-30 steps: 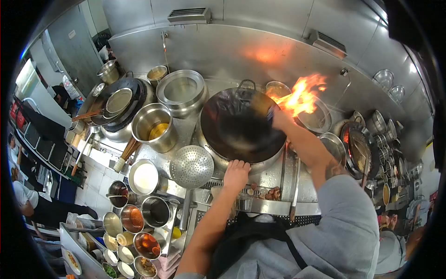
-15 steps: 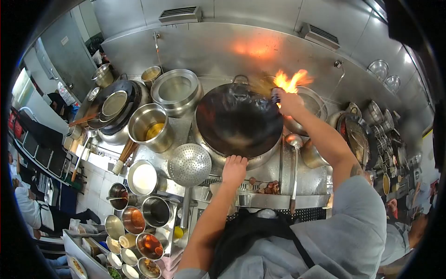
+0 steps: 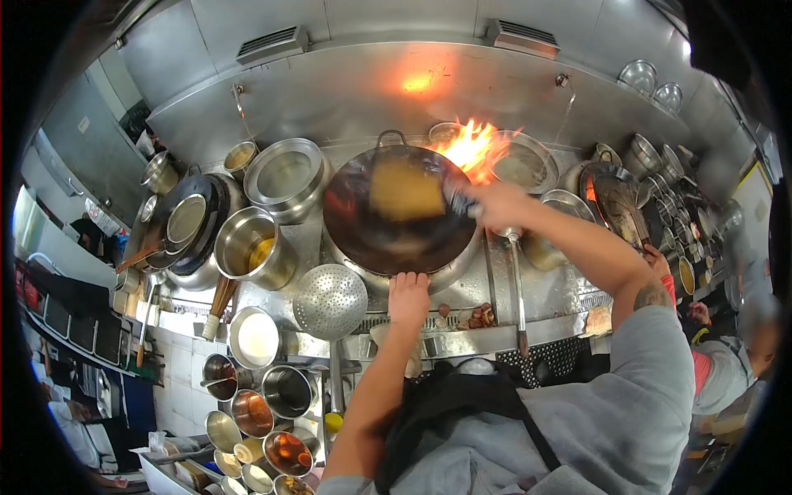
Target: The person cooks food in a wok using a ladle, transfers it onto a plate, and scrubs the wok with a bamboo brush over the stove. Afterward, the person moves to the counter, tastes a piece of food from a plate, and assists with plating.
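1. The right hand point(image 3: 495, 206) is gripping a blurred brush point(image 3: 404, 194) over the wok point(image 3: 404, 246), mid-view.
2. The left hand point(image 3: 409, 299) is touching its near edge; whether clasping, I'm unable to tell.
3. Brushing is apparently underway; what's left isn't showing.
4. Flames point(image 3: 474, 150) are crowding the far-right edge, a strainer point(image 3: 330, 301) is lying near-left; open room is seemingly lying above.

Landmark: wok point(image 3: 355, 223). The brush point(image 3: 406, 194), a faint blur at the wok's far right rim half a second ago, now extends over the wok's centre. The right hand point(image 3: 492, 206) has shifted nearer, from the far right rim to the right rim. The flame point(image 3: 476, 150) has grown and now rises closer behind the wok. A co-worker's hand point(image 3: 657, 262) has come up beside the pan point(image 3: 610, 194) right of the wok.
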Action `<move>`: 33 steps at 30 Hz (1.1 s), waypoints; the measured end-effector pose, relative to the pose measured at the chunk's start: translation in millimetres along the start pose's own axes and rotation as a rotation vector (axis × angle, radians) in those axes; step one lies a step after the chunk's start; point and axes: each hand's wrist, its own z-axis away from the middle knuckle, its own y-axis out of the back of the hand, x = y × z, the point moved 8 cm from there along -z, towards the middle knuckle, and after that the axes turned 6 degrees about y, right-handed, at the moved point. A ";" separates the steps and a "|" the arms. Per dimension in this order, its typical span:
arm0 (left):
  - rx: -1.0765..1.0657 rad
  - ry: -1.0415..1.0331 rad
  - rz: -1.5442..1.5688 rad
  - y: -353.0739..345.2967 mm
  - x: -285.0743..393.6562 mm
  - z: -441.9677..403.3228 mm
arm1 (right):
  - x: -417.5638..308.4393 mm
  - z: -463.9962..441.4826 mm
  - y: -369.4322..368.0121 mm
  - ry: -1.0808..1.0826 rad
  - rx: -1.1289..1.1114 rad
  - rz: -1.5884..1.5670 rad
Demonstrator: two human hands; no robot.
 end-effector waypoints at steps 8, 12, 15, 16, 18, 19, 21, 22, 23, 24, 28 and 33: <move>-0.038 -0.016 -0.025 -0.8 -0.6 2.4 | 53.1 -65.0 11.8 -0.386 0.296 -0.151; -0.062 -0.009 -0.011 -8.0 0.7 -1.1 | -62.2 -108.3 -47.4 0.138 0.209 -0.172; -0.053 -0.024 -0.005 -6.2 0.3 -2.3 | 9.0 -181.5 -115.6 -0.159 0.040 -0.027; -0.041 -0.029 0.006 -4.9 -0.6 -1.7 | 57.5 -193.3 -121.0 -0.471 0.439 -0.284; -0.049 -0.035 -0.016 -5.6 -3.0 0.6 | 69.3 -144.7 -72.9 -0.677 0.485 -0.641; -0.045 -0.037 -0.016 -6.6 -4.1 -2.9 | 79.4 -126.5 -56.1 -0.617 0.520 -0.544; -0.113 -0.018 -0.028 -7.9 -2.3 -1.9 | 65.4 -48.8 -30.3 -0.583 0.656 -0.552; -0.176 0.010 -0.041 -8.4 -3.4 -2.0 | 52.5 -4.7 -30.4 -0.567 0.754 -0.528; -0.023 -0.006 0.023 13.3 3.3 -1.8 | 45.0 37.2 -45.8 -0.581 0.740 -0.558; 0.132 -0.016 0.079 39.1 6.0 3.5 | 36.5 76.4 -66.1 -0.591 0.731 -0.595; 0.110 0.026 0.301 62.4 3.4 39.0 | -2.8 196.3 -217.2 -0.676 0.519 -0.652; -0.107 -0.024 0.492 34.9 18.7 107.0 | -40.0 214.9 -313.0 -0.815 0.167 -0.643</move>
